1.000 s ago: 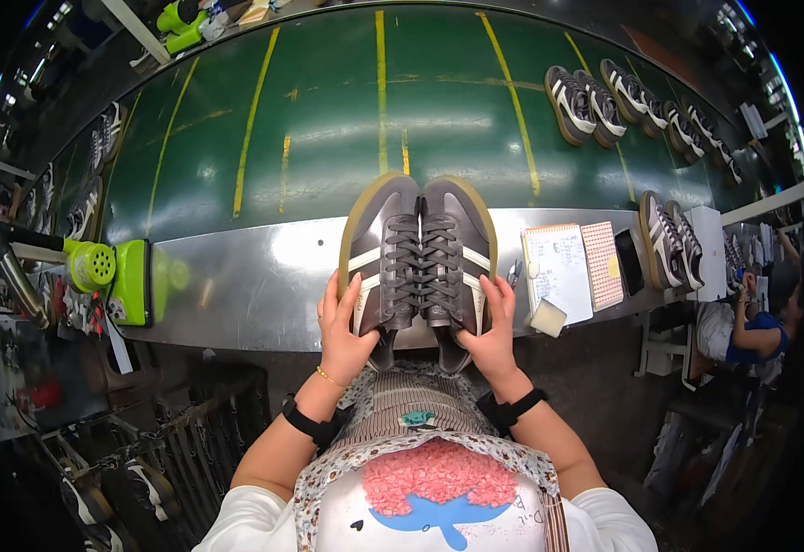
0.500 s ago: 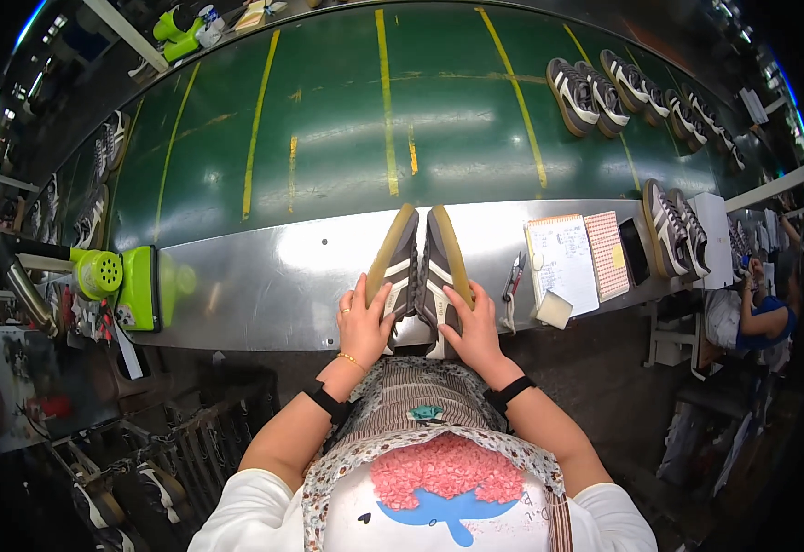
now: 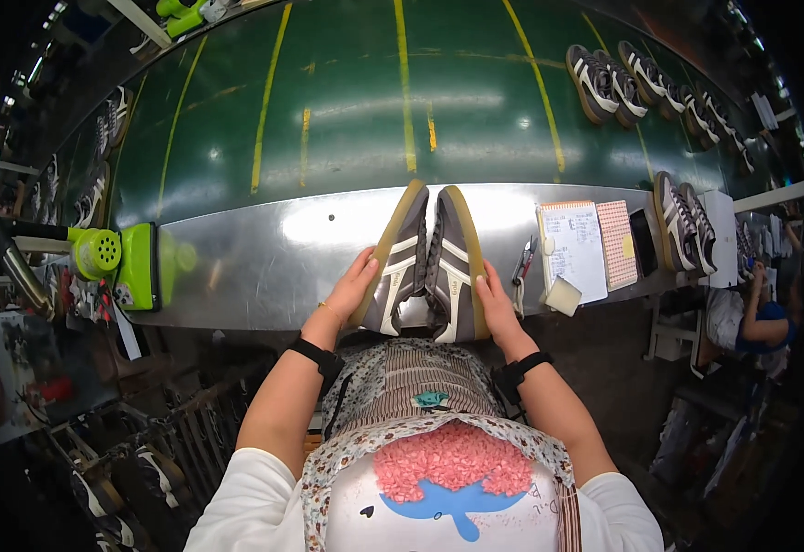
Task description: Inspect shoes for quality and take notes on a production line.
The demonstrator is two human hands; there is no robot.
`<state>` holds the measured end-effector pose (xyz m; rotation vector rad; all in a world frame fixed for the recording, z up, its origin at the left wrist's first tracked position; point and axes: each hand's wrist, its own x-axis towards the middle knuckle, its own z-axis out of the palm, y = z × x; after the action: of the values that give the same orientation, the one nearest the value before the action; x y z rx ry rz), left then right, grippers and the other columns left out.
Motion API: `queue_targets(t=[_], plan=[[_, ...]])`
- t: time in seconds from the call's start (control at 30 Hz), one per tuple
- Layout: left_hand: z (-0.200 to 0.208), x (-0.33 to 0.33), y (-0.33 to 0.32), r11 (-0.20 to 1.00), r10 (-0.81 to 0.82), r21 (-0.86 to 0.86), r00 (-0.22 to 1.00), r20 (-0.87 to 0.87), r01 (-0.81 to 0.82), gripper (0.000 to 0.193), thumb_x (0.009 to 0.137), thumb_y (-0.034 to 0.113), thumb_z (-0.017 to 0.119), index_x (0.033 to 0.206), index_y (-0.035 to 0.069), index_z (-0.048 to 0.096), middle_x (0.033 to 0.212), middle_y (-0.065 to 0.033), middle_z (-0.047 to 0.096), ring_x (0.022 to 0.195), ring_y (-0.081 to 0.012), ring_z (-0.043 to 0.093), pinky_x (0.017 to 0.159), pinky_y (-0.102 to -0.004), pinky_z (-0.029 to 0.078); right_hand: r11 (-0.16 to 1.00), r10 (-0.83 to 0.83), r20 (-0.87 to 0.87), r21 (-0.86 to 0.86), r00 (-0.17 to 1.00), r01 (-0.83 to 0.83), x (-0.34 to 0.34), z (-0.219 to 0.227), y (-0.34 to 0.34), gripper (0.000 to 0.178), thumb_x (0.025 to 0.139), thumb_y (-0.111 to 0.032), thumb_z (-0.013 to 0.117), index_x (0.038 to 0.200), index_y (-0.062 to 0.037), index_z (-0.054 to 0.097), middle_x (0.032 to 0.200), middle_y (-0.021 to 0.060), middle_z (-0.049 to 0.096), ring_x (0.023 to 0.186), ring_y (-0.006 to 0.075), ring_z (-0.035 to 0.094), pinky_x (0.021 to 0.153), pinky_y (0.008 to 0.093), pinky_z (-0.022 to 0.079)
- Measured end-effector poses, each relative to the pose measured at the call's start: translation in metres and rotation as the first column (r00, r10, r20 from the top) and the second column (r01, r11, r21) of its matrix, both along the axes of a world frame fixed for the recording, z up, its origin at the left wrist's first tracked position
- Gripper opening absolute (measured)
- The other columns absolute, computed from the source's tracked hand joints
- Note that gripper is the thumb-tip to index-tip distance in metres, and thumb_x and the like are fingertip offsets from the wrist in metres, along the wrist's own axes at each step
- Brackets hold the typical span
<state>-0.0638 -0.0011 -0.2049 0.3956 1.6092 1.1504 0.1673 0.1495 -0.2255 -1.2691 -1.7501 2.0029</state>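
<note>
So the person's got a pair of grey sneakers (image 3: pixel 429 267) pressed together upper to upper, tipped on their sides on the shiny metal desk (image 3: pixel 264 258), gum soles facing outward. The left hand (image 3: pixel 351 287) lies flat along the outer sole of the left shoe, the right hand (image 3: pixel 494 299) does the same on the right one — each grip is more a squeeze than a fist: palms in, fingers laid along the sole, sandwiching the pair between them right at the near edge of the desk.

My guess on handling: light, soles stiff-ish and grippy (rubbery look), uppers soft enough to dent. Taking them by the soles like this seems the safe spot — laces and stripes stay untouched.

Around them: a lime-green tool (image 3: pixel 121 262) off to the left, a notepad (image 3: pixel 572 248) and pink grid card (image 3: pixel 618 241) to the right, small snips (image 3: pixel 523 267) just beside the right hand. More finished sneakers (image 3: pixel 604 83) sit on the green conveyor belt (image 3: pixel 347 110) beyond.
</note>
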Motion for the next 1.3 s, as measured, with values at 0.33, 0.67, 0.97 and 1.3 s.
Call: queue_targets(t=[0.33, 0.67, 0.97, 1.3], plan=[[0.054, 0.004, 0.025, 0.898, 0.364, -0.166, 0.478, 0.799, -0.406, 0.056, 0.095, 0.044, 0.022, 0.121, 0.001, 0.047, 0.112, -0.022, 0.055, 0.103, -0.0348, 0.055, 0.087, -0.0452, 0.047, 0.361, -0.652, -0.019, -0.887, 0.758, 0.288, -0.016, 0.061, 0.019, 0.047, 0.095, -0.04, 0.03, 0.12, -0.0033, 0.048, 0.113, 0.0155, 0.056, 0.101, 0.0311, 0.056, 0.087, 0.0436, 0.046], [0.083, 0.041, 0.057, 0.829, 0.362, -0.186, 0.253, 0.897, -0.527, 0.038, 0.092, 0.024, 0.03, 0.114, 0.001, 0.051, 0.106, -0.0213, 0.057, 0.096, -0.0351, 0.058, 0.085, -0.0445, 0.049, 0.256, -0.754, -0.077, -0.949, 0.652, 0.183, -0.031, 0.108, 0.012, 0.038, 0.092, -0.027, 0.032, 0.113, -0.0018, 0.051, 0.103, 0.0185, 0.058, 0.093, 0.0334, 0.058, 0.083, 0.0456, 0.048], [0.091, 0.043, 0.058, 0.849, 0.298, -0.133, 0.255, 0.92, -0.511, 0.037, 0.092, 0.025, 0.032, 0.114, 0.002, 0.051, 0.108, -0.0183, 0.057, 0.097, -0.0321, 0.058, 0.086, -0.0437, 0.048, 0.225, -0.741, -0.11, -0.97, 0.662, 0.091, -0.034, 0.103, 0.012, 0.043, 0.093, -0.035, 0.031, 0.118, -0.0058, 0.049, 0.114, 0.0172, 0.054, 0.103, 0.0345, 0.054, 0.089, 0.0476, 0.044], [0.093, 0.047, 0.055, 0.833, 0.357, -0.15, 0.31, 0.881, -0.532, 0.042, 0.096, 0.034, 0.028, 0.119, 0.006, 0.048, 0.117, -0.0129, 0.055, 0.106, -0.0284, 0.054, 0.093, -0.0429, 0.043, 0.26, -0.714, -0.075, -0.951, 0.696, 0.165, -0.031, 0.091, 0.012, 0.043, 0.093, -0.04, 0.031, 0.117, -0.0094, 0.05, 0.118, 0.0119, 0.054, 0.106, 0.0299, 0.053, 0.091, 0.0471, 0.042]])
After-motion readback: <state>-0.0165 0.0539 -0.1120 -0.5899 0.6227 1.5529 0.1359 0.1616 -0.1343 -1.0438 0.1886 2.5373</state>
